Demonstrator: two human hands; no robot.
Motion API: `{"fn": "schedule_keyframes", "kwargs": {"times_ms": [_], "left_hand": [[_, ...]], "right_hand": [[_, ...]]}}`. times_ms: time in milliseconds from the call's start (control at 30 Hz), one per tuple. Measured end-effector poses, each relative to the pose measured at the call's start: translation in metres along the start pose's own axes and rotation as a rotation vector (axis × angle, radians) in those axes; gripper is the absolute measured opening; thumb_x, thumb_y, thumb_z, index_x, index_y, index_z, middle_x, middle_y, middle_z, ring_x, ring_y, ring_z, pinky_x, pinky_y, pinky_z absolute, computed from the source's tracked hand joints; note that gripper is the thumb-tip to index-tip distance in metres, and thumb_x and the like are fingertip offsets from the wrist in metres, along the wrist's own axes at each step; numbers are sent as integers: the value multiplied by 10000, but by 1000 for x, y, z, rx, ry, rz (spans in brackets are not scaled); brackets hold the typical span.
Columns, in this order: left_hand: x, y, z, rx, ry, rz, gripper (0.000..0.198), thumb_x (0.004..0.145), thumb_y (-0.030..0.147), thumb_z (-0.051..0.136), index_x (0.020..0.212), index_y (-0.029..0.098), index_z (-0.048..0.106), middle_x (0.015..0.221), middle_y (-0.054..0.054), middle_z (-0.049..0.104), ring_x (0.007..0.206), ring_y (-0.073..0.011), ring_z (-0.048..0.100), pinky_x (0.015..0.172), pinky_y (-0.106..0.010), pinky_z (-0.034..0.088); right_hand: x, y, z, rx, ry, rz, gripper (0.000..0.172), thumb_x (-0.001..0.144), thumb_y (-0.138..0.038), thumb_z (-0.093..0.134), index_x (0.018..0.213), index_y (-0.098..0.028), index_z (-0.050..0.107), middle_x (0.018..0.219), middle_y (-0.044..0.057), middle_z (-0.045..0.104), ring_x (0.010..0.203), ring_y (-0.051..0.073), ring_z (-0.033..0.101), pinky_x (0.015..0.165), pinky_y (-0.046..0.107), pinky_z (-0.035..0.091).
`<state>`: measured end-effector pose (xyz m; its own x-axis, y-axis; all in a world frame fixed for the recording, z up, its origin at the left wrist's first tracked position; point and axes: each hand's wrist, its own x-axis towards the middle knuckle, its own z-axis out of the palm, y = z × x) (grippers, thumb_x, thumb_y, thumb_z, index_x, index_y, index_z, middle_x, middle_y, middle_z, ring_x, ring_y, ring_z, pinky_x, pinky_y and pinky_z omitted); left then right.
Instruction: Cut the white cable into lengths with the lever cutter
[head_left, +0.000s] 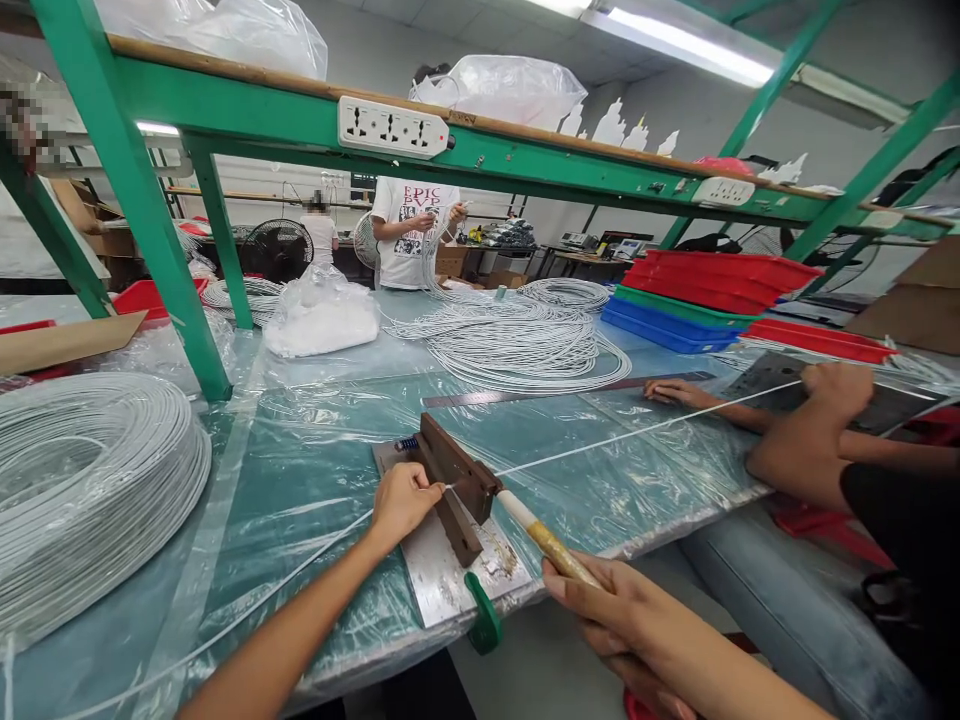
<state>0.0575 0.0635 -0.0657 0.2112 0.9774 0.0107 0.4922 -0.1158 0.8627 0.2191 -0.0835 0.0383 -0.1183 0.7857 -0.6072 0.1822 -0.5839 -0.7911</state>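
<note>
My left hand pinches a thin white cable close to the jaws of a brown metal hand-lever cutter. From the coil side the cable passes under my left forearm, and beyond the cutter a white length stretches to the right. My right hand is wrapped round the cutter's lever handle, which is white at the top and yellowed lower down. The lever blade stands raised at an angle over the lower bar. Beneath it lies a metal base plate, with a green clamp at the table edge.
A large cable coil lies at left. Bundled cut cables, a steel ruler and stacked red, green and blue trays lie behind. A co-worker's hands work at right. A green shelf frame crosses overhead.
</note>
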Motion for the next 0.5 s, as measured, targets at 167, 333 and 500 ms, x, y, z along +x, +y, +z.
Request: {"fn": "schedule_keyframes", "kwargs": {"times_ms": [167,333,500], "left_hand": [[0,-1,1,-24,-7,8,311,691,291,640,515,177,410,465,68,372,478,-91,356,477,-233,187],[0,-1,-1,-74,-20,15,305,684,272,630,510,177,398,465,66,369,481,-91,350,475,-228,190],[0,-10,-4,-198,-26,10,365,668,373,639,495,181,382,449,67,320,468,-86,317,478,-225,168]], "right_hand": [[-2,-2,-2,-3,13,-26,558,577,-629,593,838,-214,324,368,-146,235,228,41,196,216,127,170],[8,24,0,3,64,-64,511,628,-611,616,843,-208,386,483,-105,332,276,38,247,261,149,206],[34,90,11,93,264,-284,512,628,-623,681,736,-177,453,599,-56,331,461,34,303,433,124,291]]}}
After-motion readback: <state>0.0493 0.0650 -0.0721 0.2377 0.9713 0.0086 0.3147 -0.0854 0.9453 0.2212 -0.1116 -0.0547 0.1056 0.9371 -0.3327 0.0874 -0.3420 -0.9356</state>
